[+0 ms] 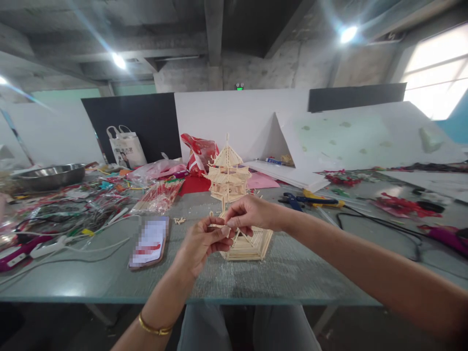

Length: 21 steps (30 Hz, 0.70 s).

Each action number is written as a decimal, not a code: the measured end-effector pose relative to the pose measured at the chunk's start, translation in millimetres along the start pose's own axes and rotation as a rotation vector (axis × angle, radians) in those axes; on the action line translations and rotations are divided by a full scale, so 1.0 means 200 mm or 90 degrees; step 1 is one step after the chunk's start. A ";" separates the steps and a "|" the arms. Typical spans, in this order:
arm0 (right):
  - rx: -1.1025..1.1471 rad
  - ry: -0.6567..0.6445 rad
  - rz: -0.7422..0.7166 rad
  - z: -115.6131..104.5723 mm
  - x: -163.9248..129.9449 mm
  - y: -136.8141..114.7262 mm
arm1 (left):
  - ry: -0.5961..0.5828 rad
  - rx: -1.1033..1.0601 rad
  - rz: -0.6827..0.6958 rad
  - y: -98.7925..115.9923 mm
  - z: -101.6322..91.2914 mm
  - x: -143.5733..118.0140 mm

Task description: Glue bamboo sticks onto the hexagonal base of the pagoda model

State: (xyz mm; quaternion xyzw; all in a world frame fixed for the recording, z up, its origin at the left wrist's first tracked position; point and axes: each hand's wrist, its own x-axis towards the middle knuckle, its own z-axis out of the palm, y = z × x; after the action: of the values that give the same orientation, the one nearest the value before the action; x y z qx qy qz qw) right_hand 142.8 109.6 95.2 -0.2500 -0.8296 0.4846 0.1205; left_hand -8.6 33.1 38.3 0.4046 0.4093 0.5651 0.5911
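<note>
My left hand (208,239) and my right hand (248,214) meet at the fingertips over the table. Both are closed in a pinch, and whatever lies between the fingers is too small to make out. Just below and behind them is a hexagonal base (252,251) built of pale wooden sticks, partly covered by my hands. Beyond it rises a tiered pagoda model (228,178) of the same sticks with a pointed roof. A few short stick pieces (179,221) lie to the left of my hands.
A phone (149,243) lies on the left of the table (109,282), near white cables and a purple-and-white power strip (25,251). Bundled sticks (161,195), plastic bags and a metal bowl (51,175) are further back. Pliers (310,200) rest at right beside black cords.
</note>
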 end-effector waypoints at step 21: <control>0.063 0.024 0.019 0.00 -0.04 0.00 | -0.055 -0.022 -0.066 -0.01 0.02 -0.04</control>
State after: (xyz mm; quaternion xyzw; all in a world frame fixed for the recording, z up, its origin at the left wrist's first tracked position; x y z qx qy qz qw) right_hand 150.2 105.4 96.9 -0.2654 -0.7984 0.5217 0.1413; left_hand -4.8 24.9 37.0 0.3967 0.3937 0.5230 0.6435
